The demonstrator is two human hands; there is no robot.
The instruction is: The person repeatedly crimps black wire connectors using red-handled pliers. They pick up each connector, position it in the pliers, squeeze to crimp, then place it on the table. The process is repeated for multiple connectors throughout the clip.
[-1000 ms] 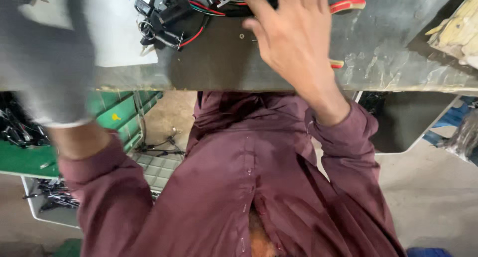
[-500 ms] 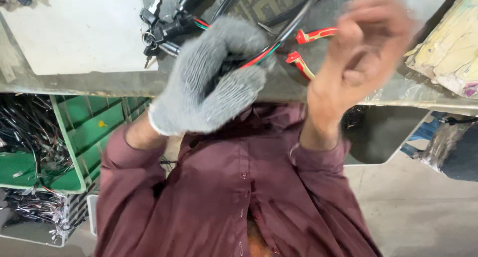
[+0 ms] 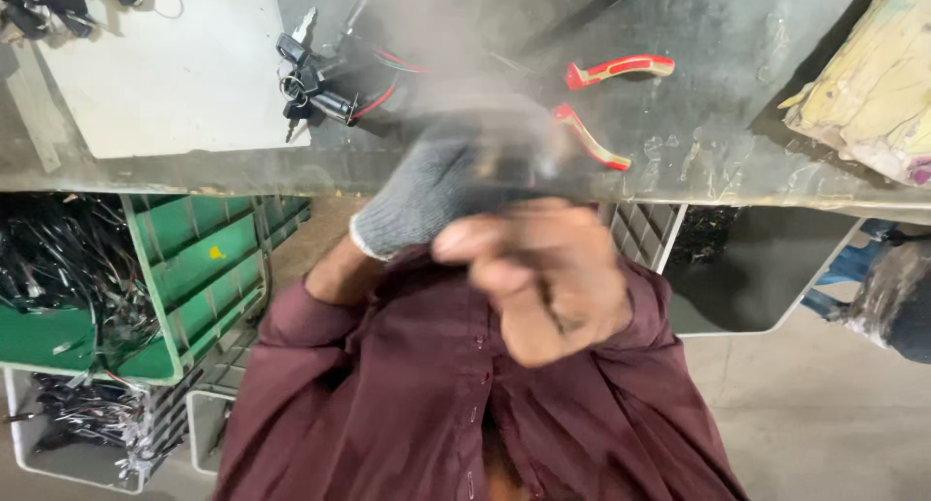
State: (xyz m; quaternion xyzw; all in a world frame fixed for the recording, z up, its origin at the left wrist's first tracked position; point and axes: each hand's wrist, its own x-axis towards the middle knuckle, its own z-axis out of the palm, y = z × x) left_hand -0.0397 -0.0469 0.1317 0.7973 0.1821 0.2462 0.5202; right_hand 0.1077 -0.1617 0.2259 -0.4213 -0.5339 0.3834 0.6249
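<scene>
Item: our gloved left hand [image 3: 427,195] and bare right hand [image 3: 543,278], both blurred, raised together before our chest; whether either clasps anything we cannot tell. Wiring harness with keys [image 3: 330,84] and red-handled pliers [image 3: 601,103] lie on the bench [image 3: 727,35], beyond.

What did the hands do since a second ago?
Both hands pulled back from the metal bench toward the body. The bare right hand, earlier flat on the bench, is now curled before the chest. The gloved left hand came in beside it; what it holds is too blurred to tell. The red-handled pliers, key-and-wire bundle and green crate stayed put.
</scene>
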